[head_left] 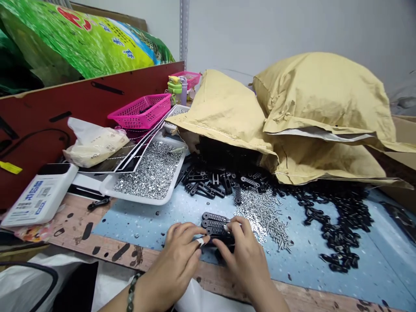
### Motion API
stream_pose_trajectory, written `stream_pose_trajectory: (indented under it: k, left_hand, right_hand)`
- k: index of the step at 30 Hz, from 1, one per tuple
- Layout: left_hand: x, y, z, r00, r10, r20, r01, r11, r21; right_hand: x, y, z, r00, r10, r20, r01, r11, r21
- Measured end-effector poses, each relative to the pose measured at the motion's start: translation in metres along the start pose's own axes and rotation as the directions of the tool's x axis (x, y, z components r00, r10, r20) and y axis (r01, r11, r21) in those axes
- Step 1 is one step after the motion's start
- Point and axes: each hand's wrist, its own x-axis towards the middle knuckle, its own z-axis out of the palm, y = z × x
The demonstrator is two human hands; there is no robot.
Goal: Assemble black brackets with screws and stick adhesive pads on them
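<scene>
Near the front edge of the table, my left hand [182, 253] grips the left end of a black plastic piece [224, 239] between bent fingers; one fingertip is wrapped in white tape. From the other side my right hand [247, 251] closes on the same piece, its thumb low and its forefinger bent over the top. Just beyond the fingers, several black perforated bars [214, 224] lie side by side in a row. To the right of them are heaps of small metal nuts [251, 208] and screws [271, 221]. The held piece is partly hidden by my fingers.
A white tray [169, 190] of nuts stands left. Behind are more black bars [208, 186] spilling from a paper sack [227, 104], and larger sacks [325, 95]. Small black parts [341, 234] spread right. A pink basket [143, 113] and a white box [40, 195] are at left.
</scene>
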Motion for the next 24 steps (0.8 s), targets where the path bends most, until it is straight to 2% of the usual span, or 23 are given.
stream_pose_trajectory:
  k: [3, 5, 6, 7, 9, 11, 12, 14, 17, 24]
  left_hand:
    - [0.002, 0.003, 0.001, 0.996, -0.075, -0.039, 0.067, 0.981, -0.180]
    - [0.004, 0.003, 0.003, 0.987, -0.154, -0.040, 0.136, 0.946, -0.296]
    - [0.005, 0.002, 0.004, 0.978, -0.203, -0.051, 0.175, 0.927, -0.332]
    - [0.005, 0.001, 0.004, 0.966, -0.246, -0.074, 0.207, 0.916, -0.344]
    - [0.006, -0.002, 0.005, 0.953, -0.269, -0.138, 0.225, 0.936, -0.271]
    - [0.005, -0.006, 0.005, 0.972, -0.176, -0.154, 0.162, 0.982, -0.097]
    - [0.005, -0.008, 0.006, 0.987, -0.104, -0.126, 0.105, 0.995, -0.002]
    - [0.004, -0.010, 0.009, 0.998, 0.030, -0.060, -0.022, 0.990, 0.141]
    - [0.004, -0.010, 0.012, 0.990, 0.131, -0.044, -0.117, 0.964, 0.237]
    - [0.006, -0.010, 0.012, 0.988, 0.156, -0.019, -0.146, 0.952, 0.271]
  right_hand:
    - [-0.005, -0.016, -0.006, 0.968, -0.244, -0.052, 0.250, 0.952, 0.175]
    - [-0.007, -0.022, -0.008, 0.942, -0.315, -0.114, 0.334, 0.908, 0.255]
    - [-0.007, -0.021, -0.008, 0.948, -0.283, -0.146, 0.315, 0.899, 0.305]
    - [-0.007, -0.018, -0.009, 0.967, -0.200, -0.159, 0.246, 0.897, 0.367]
    - [-0.006, -0.007, -0.008, 0.994, 0.060, -0.093, -0.006, 0.869, 0.495]
    - [-0.002, 0.007, -0.004, 0.960, 0.280, 0.019, -0.241, 0.785, 0.570]
    - [0.000, 0.014, -0.001, 0.939, 0.336, 0.068, -0.310, 0.746, 0.589]
    - [0.004, 0.022, 0.006, 0.921, 0.370, 0.125, -0.366, 0.705, 0.608]
    - [0.009, 0.025, 0.013, 0.917, 0.376, 0.137, -0.380, 0.709, 0.595]
    - [0.015, 0.021, 0.011, 0.922, 0.359, 0.146, -0.380, 0.760, 0.527]
